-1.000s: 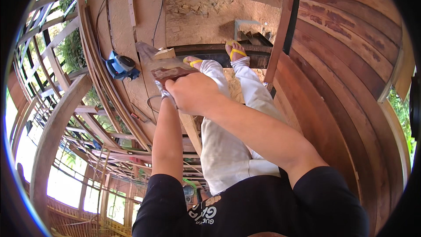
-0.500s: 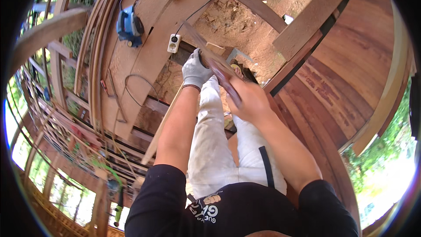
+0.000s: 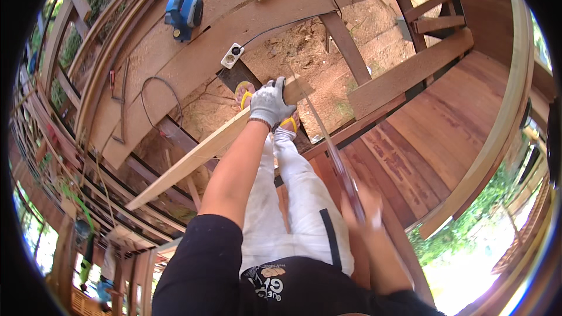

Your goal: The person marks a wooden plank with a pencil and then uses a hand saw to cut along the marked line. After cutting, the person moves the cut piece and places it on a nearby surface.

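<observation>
My left hand (image 3: 270,104), in a grey glove, presses down on a pale wooden board (image 3: 193,161), its fingers bent over it near the far end. The board slants from the lower left up to just beyond my glove. Blurred by motion, my right hand (image 3: 367,206) grips the reddish-brown handle end of a long thin hand saw (image 3: 329,140), seen almost edge-on. Its blade crosses close beside the board's far end; whether it touches the wood I cannot tell.
A blue power planer (image 3: 184,11) rests on wide planks at the upper left. Nearby lie a white socket block (image 3: 232,55) with a black cable and a metal bar (image 3: 124,102). Curved reddish decking (image 3: 433,134) fills the right. Sawdust-covered ground shows between beams.
My right hand has drawn back toward the lower right with the saw. My left hand now presses on the pale board, and the view has shifted.
</observation>
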